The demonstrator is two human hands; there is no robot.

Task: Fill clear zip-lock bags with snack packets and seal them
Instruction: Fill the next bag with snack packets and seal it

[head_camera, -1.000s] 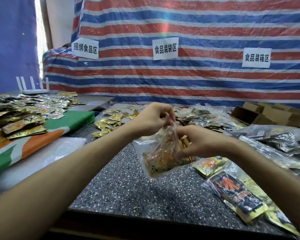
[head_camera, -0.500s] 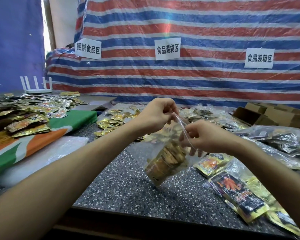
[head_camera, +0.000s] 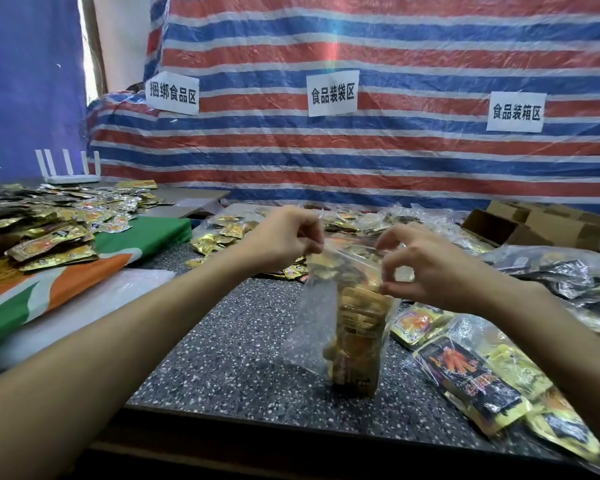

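Observation:
A clear zip-lock bag [head_camera: 312, 327] hangs upright over the speckled table [head_camera: 229, 358], holding a stack of gold snack packets [head_camera: 359, 337] in its right side. My left hand [head_camera: 284, 239] pinches the bag's top left corner. My right hand [head_camera: 430, 268] pinches the top strip at the right end with thumb and forefinger. The bag's mouth is stretched flat between the two hands. Its lower end reaches down close to the table surface.
Loose gold packets lie at the back centre [head_camera: 222, 237] and in a heap on the left [head_camera: 45, 223] over a green and orange cloth [head_camera: 84, 275]. Filled bags [head_camera: 471, 375] lie at the right. Open cardboard boxes [head_camera: 534, 226] stand back right. A white router [head_camera: 70, 168] stands back left.
My hands have spread apart along the bag's top, my right hand sliding rightward. The bag has swung from a tilt to hanging upright, lower over the table.

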